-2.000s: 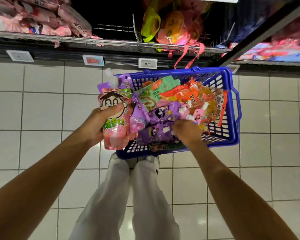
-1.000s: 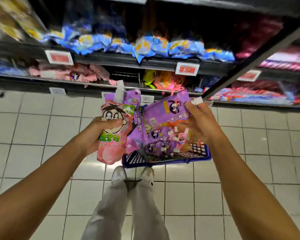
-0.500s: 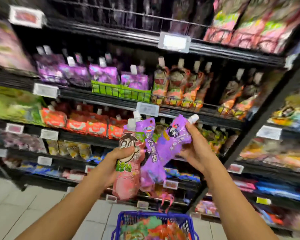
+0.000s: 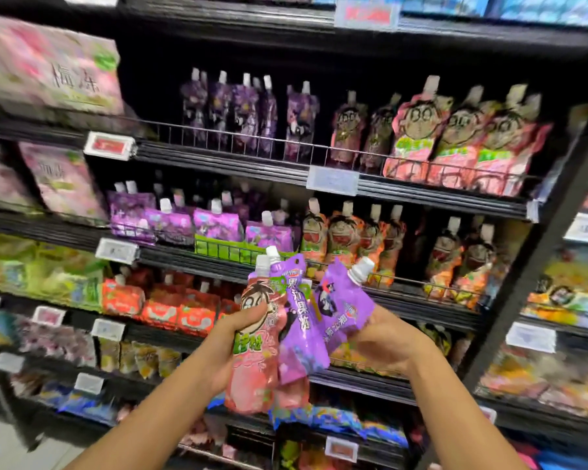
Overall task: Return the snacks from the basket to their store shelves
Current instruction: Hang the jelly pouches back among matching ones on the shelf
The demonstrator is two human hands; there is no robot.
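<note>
My left hand [image 4: 233, 337] grips a pink spouted pouch [image 4: 253, 368] with a cartoon face, and a purple spouted pouch [image 4: 301, 334] is held behind it. Just to their right, my right hand [image 4: 384, 337] holds a second purple pouch [image 4: 340, 300], tilted with its white cap up and right. Both hands are at chest height in front of the black store shelves. Matching purple pouches [image 4: 245, 110] and pink pouches [image 4: 455, 137] stand on an upper shelf behind a wire rail. The basket is out of view.
The black shelf unit [image 4: 404, 195] fills the view, with several price tags [image 4: 331, 179] on its edges. More purple pouches [image 4: 214, 225] and orange pouches [image 4: 347, 232] stand on the middle shelf. Pink boxes [image 4: 51, 72] are at upper left. A second unit adjoins at right.
My view has swung up from the basket on the floor to the shelves. My right hand took a purple pouch out of the basket and raised it beside the pouches in my left hand.
</note>
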